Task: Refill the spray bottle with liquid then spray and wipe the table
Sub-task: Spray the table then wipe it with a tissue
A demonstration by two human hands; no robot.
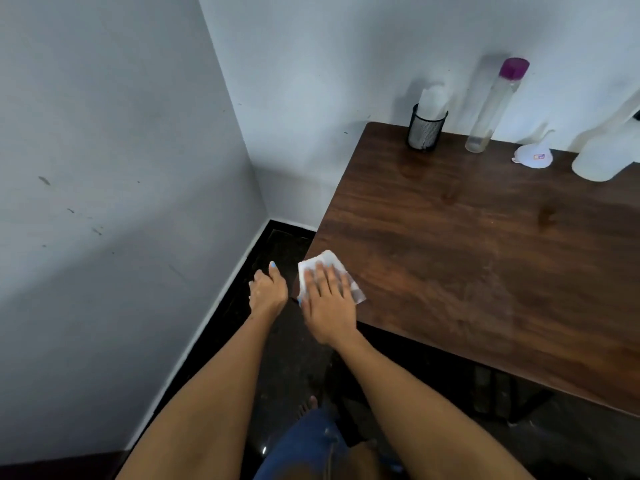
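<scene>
My right hand [327, 299] presses flat on a white tissue [323, 263] at the near left corner of the dark wooden table [485, 254]. My left hand [267, 289] hangs beside the table's left edge, off the top, with its fingers curled and nothing in it. A white spray bottle [604, 154] stands at the far right, partly cut off by the frame edge. A tall clear bottle with a purple cap [493, 105] stands against the back wall. A small white funnel [533, 155] lies between them.
A black mesh cup holding white tissues [426, 128] stands at the table's back left corner. White walls meet in a corner to the left, with dark floor [277, 244] between wall and table. My legs and a foot show below.
</scene>
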